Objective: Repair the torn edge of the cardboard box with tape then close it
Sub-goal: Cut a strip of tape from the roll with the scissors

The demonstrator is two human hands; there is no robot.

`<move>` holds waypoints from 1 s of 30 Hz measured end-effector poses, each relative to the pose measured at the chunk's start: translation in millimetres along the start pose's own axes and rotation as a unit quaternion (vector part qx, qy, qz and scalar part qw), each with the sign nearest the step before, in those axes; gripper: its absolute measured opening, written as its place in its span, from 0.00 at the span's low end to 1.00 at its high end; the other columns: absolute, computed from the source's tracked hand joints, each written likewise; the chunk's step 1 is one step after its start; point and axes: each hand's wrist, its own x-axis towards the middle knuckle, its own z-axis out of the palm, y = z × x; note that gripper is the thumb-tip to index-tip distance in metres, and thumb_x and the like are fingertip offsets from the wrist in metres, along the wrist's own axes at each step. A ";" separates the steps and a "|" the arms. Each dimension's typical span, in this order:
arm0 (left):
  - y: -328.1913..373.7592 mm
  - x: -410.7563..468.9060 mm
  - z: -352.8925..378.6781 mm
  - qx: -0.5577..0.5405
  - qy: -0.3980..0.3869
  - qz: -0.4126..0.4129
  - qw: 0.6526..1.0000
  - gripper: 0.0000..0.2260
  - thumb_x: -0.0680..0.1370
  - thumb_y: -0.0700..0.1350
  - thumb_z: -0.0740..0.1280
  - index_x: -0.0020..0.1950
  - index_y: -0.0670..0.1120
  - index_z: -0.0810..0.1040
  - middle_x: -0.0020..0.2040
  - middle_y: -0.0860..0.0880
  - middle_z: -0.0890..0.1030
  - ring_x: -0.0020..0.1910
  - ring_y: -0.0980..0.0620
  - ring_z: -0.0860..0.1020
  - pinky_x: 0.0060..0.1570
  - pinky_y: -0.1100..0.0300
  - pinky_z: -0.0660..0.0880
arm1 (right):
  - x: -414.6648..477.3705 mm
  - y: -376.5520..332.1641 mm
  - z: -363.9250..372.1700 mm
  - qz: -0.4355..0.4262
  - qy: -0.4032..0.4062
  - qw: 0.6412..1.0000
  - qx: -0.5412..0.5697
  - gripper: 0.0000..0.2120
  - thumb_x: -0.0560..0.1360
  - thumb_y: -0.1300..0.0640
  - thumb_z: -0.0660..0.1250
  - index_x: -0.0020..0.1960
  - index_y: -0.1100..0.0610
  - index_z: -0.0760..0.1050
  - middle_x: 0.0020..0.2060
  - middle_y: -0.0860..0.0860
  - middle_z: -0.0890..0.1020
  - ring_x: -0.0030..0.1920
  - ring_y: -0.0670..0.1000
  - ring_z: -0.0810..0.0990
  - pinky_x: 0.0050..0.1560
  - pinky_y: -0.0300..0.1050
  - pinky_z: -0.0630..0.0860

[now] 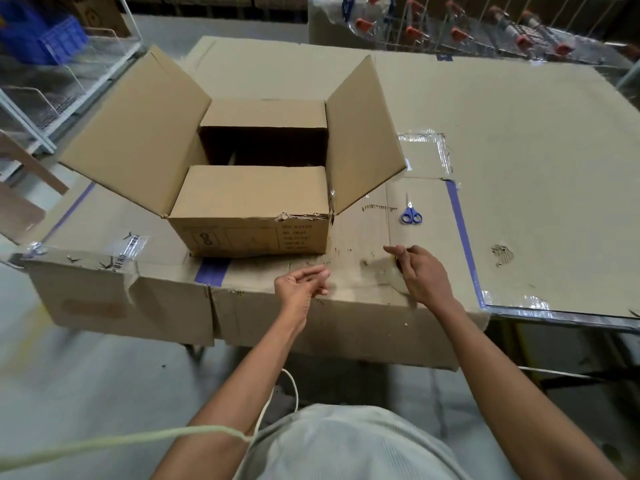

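Observation:
The brown cardboard box [249, 233] stands on the table with its two long flaps spread outward and its two short flaps folded inward. Its front top edge is torn and ragged near the right corner [301, 215]. My right hand [420, 271] is in front of the box to the right, closed on a blurred tan tape roll [394, 284] just above the table. My left hand [301, 284] is held palm up about a hand's width left of it, fingers curled toward the thumb. Whether it pinches a tape end is unclear.
Blue-handled scissors [411, 214] lie on the table right of the box. The table is covered in flat cardboard sheets [519, 150] with tape strips. A wire rack [52, 88] with a blue crate [45, 36] stands far left; shopping trolleys [485, 26] are at the back.

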 end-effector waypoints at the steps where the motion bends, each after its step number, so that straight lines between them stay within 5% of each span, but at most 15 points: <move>1: -1.2 -0.5 -1.0 0.005 -0.002 0.005 1.000 0.09 0.72 0.32 0.78 0.51 0.37 0.87 0.45 0.38 0.88 0.34 0.47 0.84 0.33 0.62 0.82 | -1.8 1.0 0.8 -0.002 0.006 1.000 0.003 0.23 0.88 0.45 0.47 0.68 0.42 0.79 0.49 0.48 0.80 0.55 0.52 0.79 0.50 0.51 0.78; 10: -4.1 -5.1 -6.4 0.011 0.001 0.026 1.000 0.08 0.72 0.31 0.77 0.50 0.36 0.86 0.45 0.40 0.88 0.33 0.52 0.83 0.34 0.63 0.81 | 3.0 -8.2 10.4 0.063 0.062 0.996 0.010 0.25 0.87 0.42 0.46 0.66 0.41 0.81 0.57 0.50 0.83 0.60 0.55 0.80 0.50 0.51 0.79; 16: -1.3 0.1 -18.7 0.114 -0.039 0.032 0.992 0.09 0.73 0.34 0.78 0.51 0.43 0.86 0.45 0.44 0.89 0.28 0.52 0.80 0.22 0.64 0.72 | 21.6 -16.9 -2.4 0.141 0.011 0.987 0.079 0.26 0.83 0.34 0.53 0.56 0.45 0.86 0.41 0.51 0.86 0.47 0.54 0.82 0.47 0.50 0.79; 19: 1.7 1.7 -27.6 0.146 -0.072 0.034 0.986 0.12 0.73 0.36 0.78 0.55 0.48 0.85 0.49 0.47 0.89 0.27 0.51 0.80 0.20 0.64 0.71 | 49.5 -20.6 -15.3 0.168 -0.006 0.982 0.086 0.21 0.81 0.38 0.63 0.49 0.51 0.88 0.36 0.51 0.84 0.42 0.52 0.81 0.42 0.47 0.75; 22: 5.3 -0.5 -29.5 0.147 -0.084 0.028 0.985 0.17 0.74 0.37 0.77 0.60 0.49 0.83 0.50 0.49 0.89 0.29 0.51 0.81 0.22 0.63 0.74 | 78.0 -21.2 -22.2 0.207 0.054 0.973 0.088 0.16 0.79 0.44 0.69 0.51 0.56 0.87 0.41 0.55 0.84 0.47 0.59 0.83 0.41 0.43 0.71; 26: 8.8 -3.3 -29.5 0.139 -0.089 0.031 0.986 0.11 0.74 0.36 0.78 0.54 0.44 0.86 0.49 0.45 0.89 0.32 0.49 0.82 0.24 0.62 0.76 | 103.0 -10.4 -23.2 0.274 0.097 0.952 0.099 0.11 0.76 0.54 0.71 0.50 0.63 0.83 0.43 0.57 0.81 0.52 0.62 0.82 0.42 0.44 0.71; 30: 9.3 -2.5 -30.9 0.141 -0.090 0.035 0.985 0.07 0.73 0.37 0.79 0.51 0.41 0.87 0.46 0.44 0.89 0.32 0.48 0.82 0.26 0.61 0.77 | 116.4 7.5 -14.4 0.312 0.066 0.944 0.081 0.14 0.74 0.53 0.74 0.46 0.64 0.79 0.47 0.60 0.82 0.51 0.63 0.83 0.39 0.46 0.72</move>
